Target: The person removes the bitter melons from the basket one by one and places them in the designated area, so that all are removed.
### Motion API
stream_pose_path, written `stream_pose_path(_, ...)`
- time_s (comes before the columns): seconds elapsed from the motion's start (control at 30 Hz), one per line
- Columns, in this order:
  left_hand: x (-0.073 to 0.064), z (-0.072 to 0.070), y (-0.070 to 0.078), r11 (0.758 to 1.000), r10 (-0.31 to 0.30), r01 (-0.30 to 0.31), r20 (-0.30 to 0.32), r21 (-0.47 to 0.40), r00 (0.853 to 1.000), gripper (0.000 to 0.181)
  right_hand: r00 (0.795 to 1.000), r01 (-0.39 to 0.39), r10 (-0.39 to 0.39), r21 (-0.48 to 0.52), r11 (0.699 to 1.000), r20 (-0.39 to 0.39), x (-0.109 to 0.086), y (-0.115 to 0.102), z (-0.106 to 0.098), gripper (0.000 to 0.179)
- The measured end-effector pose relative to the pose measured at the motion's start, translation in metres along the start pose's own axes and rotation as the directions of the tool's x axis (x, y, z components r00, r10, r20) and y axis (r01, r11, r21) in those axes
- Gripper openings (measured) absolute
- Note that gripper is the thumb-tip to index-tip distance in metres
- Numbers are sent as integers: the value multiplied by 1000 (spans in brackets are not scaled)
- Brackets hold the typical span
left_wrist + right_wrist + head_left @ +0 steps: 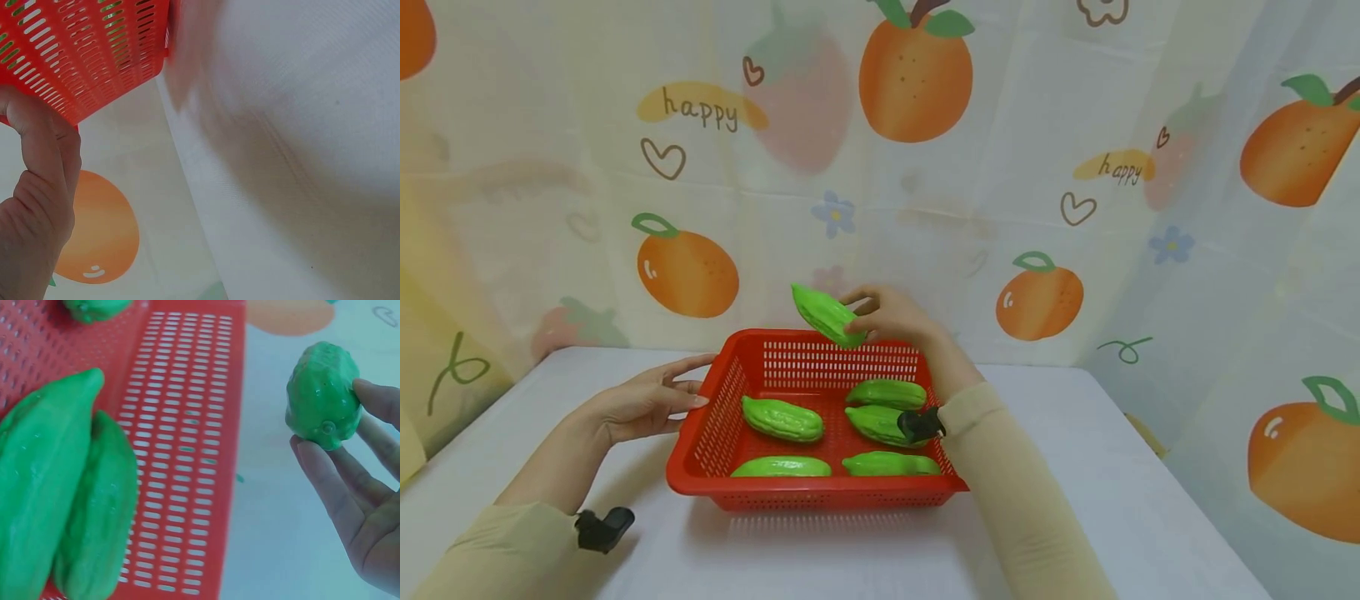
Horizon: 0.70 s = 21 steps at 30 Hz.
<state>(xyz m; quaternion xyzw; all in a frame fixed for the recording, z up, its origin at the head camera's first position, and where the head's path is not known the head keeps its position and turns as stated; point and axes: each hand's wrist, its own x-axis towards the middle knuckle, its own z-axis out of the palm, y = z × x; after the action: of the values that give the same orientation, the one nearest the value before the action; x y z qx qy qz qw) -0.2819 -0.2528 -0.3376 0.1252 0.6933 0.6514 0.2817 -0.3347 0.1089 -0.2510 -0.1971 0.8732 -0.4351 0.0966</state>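
Above the back rim of a red plastic basket (pixel 820 487), my right hand (pixel 895 317) pinches a green bitter melon (pixel 822 313) between thumb and fingers. The right wrist view shows the same bitter melon (pixel 322 394) end-on, just outside the basket wall. My left hand (pixel 640 404) grips the basket's left rim, its fingers at the slotted wall (pixel 94 53) in the left wrist view. Inside the basket lie several more bitter melons, among them one at the left (pixel 782 419) and one at the back right (pixel 886 393). My right wrist's camera partly covers another.
The basket stands on a table with a white cloth (pixel 1120 500). Behind it hangs a pale curtain (pixel 940 200) printed with oranges, strawberries and flowers. Black wrist cameras sit at both cuffs, the left one (pixel 604 529) beside the basket's front left.
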Motion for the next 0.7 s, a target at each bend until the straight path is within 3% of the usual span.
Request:
stream_pose_path(0.23, 0, 1, 1, 1000, 14, -14, 35, 5, 999, 84, 997, 45, -43, 32, 998, -67, -18, -7, -15, 46)
stream_pose_path(0.7, 2, -1, -2, 1000, 8, -8, 7, 2, 1000, 84, 981, 98, -85, 70, 993, -173, -63, -2, -33, 48)
